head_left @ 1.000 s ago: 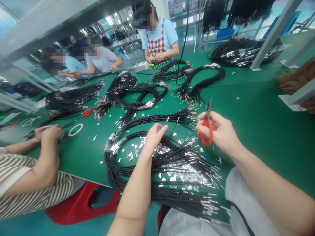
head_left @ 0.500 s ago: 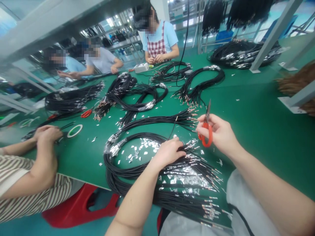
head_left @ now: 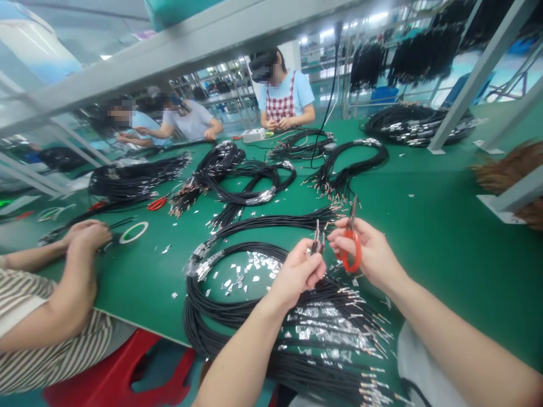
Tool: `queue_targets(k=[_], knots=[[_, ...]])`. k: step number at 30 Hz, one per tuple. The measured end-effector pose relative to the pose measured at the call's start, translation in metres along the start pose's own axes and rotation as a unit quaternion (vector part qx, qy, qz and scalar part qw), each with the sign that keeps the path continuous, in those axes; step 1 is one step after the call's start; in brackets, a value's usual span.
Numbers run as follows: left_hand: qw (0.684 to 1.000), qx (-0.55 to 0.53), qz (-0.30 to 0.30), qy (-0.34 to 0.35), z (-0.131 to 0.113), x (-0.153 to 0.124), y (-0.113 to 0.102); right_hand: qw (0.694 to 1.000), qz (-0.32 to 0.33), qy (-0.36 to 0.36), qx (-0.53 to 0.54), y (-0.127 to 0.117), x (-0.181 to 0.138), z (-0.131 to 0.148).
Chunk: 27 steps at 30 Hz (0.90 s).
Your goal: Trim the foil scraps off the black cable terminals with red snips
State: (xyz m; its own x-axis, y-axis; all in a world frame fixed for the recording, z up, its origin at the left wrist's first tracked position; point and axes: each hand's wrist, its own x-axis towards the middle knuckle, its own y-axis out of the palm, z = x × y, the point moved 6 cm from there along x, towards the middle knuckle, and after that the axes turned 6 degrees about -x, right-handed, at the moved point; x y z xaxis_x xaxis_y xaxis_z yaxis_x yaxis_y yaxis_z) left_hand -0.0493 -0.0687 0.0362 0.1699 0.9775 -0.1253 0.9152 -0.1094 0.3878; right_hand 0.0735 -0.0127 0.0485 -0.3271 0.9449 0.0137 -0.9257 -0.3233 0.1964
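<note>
My left hand [head_left: 300, 271] is closed around a few black cables, their stripped ends [head_left: 318, 234] poking up past the thumb. Close by on the right, my right hand [head_left: 360, 246] grips red-handled scissors [head_left: 351, 249], blades pointing up and away from me. Its fingertips are beside the cable ends; whether they touch them I cannot tell. Beneath both hands lies a looped bundle of black cables [head_left: 237, 302] with silvery bands at the bend and copper-tipped ends fanned out to the right. Scraps of silver foil [head_left: 326, 325] are scattered under and between the cables.
More cable coils [head_left: 254, 195] lie across the green table [head_left: 436, 237]. A tape roll [head_left: 133, 232] and other red-handled scissors [head_left: 156, 203] are at left. A co-worker's hands [head_left: 87, 234] work at the left; other people sit across. Metal posts [head_left: 475, 85] stand at right.
My left hand has risen from the bundle and now holds several cable ends upright. The right hand with the scissors has come closer to it. The view has tilted upward slightly.
</note>
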Motion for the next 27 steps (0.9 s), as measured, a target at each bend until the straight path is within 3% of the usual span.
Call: queue_targets(k=[11,13,17,23,27], knots=[[0.999,0.048,-0.026,0.002,0.011,0.001,0.005,0.993,0.008,-0.078,-0.083,0.009,0.008,0.020],[0.996,0.062,-0.058,0.039,0.006,0.002,-0.002,0.995,0.012,-0.069,-0.066,0.008,0.010,0.016],[0.970,0.090,-0.180,0.139,-0.009,0.001,-0.020,0.999,0.014,-0.034,-0.013,0.006,0.010,-0.001],[0.962,0.206,-0.161,0.081,-0.001,0.003,-0.009,0.999,0.019,-0.031,-0.011,0.014,0.004,-0.007],[0.970,0.181,-0.154,0.056,0.005,0.003,-0.011,0.999,0.007,-0.027,-0.026,0.014,0.004,-0.009]])
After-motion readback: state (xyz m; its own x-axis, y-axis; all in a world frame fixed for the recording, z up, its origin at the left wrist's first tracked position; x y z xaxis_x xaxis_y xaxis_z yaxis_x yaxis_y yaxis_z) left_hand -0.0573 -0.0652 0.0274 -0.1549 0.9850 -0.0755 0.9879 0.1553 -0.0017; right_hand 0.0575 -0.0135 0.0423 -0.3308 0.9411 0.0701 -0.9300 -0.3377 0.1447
